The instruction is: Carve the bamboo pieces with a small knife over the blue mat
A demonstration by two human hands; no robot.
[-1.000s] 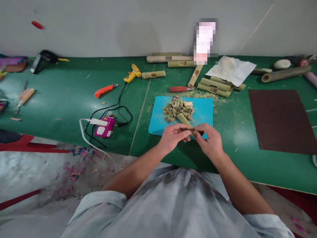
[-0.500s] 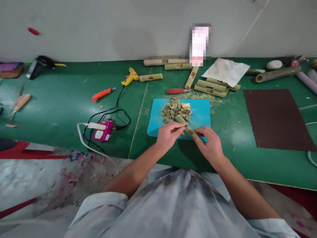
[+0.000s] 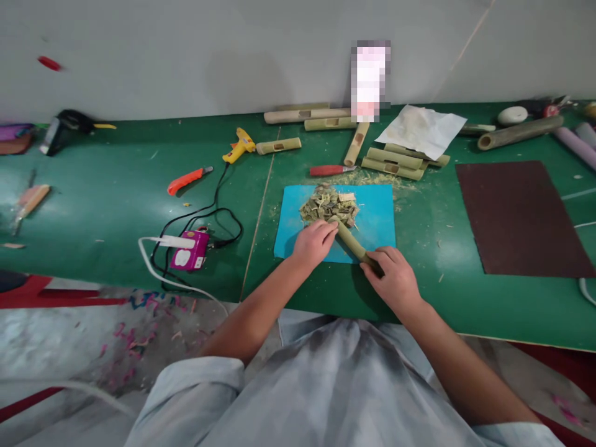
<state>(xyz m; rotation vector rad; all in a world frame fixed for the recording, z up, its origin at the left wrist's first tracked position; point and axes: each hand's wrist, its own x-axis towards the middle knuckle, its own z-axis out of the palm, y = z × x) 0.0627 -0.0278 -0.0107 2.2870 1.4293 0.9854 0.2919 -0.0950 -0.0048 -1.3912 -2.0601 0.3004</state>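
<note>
Both my hands grip a green bamboo tube [image 3: 352, 242], slanted from upper left to lower right above the front of a blue sheet [image 3: 378, 205]. My left hand [image 3: 316, 241] is closed around its far upper end. Around the near lower end my right hand [image 3: 393, 273] is closed, hiding that tip. The tube's visible side is smooth, with no opening showing. Just beyond the far end lies a heap of dry bamboo chips [image 3: 328, 205] on the sheet. A red-handled knife [image 3: 329, 170] rests behind the sheet.
Notched bamboo tubes [image 3: 393, 167] lie along the back, partly under white paper [image 3: 421, 130]. To the left are a yellow glue gun [image 3: 239, 146], an orange utility knife [image 3: 187, 181] and a purple power adapter [image 3: 190, 249] with cords. A dark brown sheet [image 3: 526, 217] lies right.
The tube has been turned so its opening no longer shows. My left hand has shifted from its middle to the far end; my right hand now wraps the near end.
</note>
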